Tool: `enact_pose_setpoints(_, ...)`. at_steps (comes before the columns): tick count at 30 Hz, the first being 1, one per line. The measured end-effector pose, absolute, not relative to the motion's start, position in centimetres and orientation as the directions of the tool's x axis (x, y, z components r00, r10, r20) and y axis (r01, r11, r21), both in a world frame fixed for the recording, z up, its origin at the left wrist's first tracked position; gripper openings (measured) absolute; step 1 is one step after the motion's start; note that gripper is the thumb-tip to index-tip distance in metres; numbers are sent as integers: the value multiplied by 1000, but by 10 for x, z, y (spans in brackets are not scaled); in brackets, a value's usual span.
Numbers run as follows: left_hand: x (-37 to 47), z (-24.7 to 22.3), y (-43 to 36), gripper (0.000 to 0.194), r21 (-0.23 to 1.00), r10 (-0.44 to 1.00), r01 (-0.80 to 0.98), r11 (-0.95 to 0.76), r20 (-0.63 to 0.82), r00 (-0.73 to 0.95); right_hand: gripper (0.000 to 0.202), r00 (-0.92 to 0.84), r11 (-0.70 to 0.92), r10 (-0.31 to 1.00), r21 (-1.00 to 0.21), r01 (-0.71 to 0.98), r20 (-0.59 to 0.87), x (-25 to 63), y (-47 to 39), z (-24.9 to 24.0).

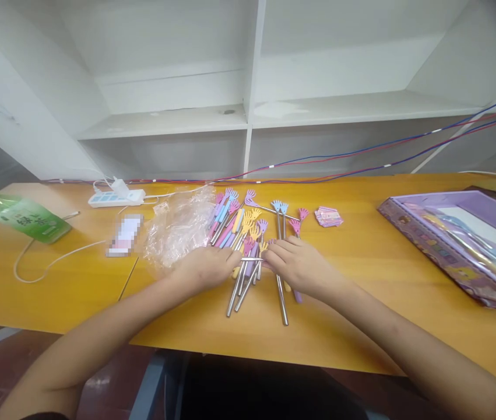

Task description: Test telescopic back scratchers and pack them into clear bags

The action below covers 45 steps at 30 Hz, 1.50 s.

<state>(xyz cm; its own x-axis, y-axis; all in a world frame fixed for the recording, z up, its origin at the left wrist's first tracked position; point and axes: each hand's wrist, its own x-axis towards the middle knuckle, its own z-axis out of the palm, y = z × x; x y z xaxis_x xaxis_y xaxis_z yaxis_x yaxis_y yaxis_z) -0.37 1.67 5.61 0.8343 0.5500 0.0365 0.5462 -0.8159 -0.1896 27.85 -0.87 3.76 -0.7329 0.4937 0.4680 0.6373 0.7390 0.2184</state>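
Observation:
My left hand [210, 268] and my right hand [296, 263] are both closed over the middle of the table. Between them a short stretch of thin metal rod [252, 259] runs level, part of a back scratcher whose ends my fingers mostly hide. Under and around the hands lies a loose pile of back scratchers with metal shafts [231, 297] and small hand-shaped heads in yellow, pink, blue and purple. Two blue-headed back scratchers [280, 207] lie side by side near my right hand, one shaft passing below it.
Crumpled clear plastic wrap [171, 230] lies left of the pile, near a phone [125, 235], a white power strip [116, 198] and a green bottle [33, 217] on its side. To the right are small pink cards [329, 216] and a purple box [431, 248] holding wrapped items.

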Motion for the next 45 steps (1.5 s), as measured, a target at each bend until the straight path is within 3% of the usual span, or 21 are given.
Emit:
enact_pose_setpoints(10,8,81,16,20,-304,516,503,-809,45,856,14,-638,610,638,223,761,430,260,-20,45)
enact_pose_setpoints(14,1,83,23,19,-287,549,534,-796,32,835,9,-615,562,683,254,787,394,262,-16,56)
enact_pose_setpoints(19,-45,90,40,26,-328,614,569,-754,-44,788,11,-592,542,762,240,805,265,307,-16,63)
enact_pose_setpoints(26,-131,107,35,22,-290,673,624,-726,-109,732,20,-598,549,770,247,799,224,406,-45,61)
enact_pose_setpoints(32,-149,85,23,20,-331,612,550,-767,-114,783,25,-572,542,803,194,818,170,439,-76,52)
enact_pose_setpoints(36,-146,77,25,18,-346,595,551,-759,-27,803,24,-517,497,833,142,856,200,441,-88,45)
enact_pose_setpoints(39,-152,76,27,28,-335,582,577,-745,97,807,29,-448,424,865,148,894,228,438,-101,41)
enact_pose_setpoints(45,-156,77,23,40,-362,546,582,-728,209,812,25,-170,108,948,231,967,270,427,-120,31)
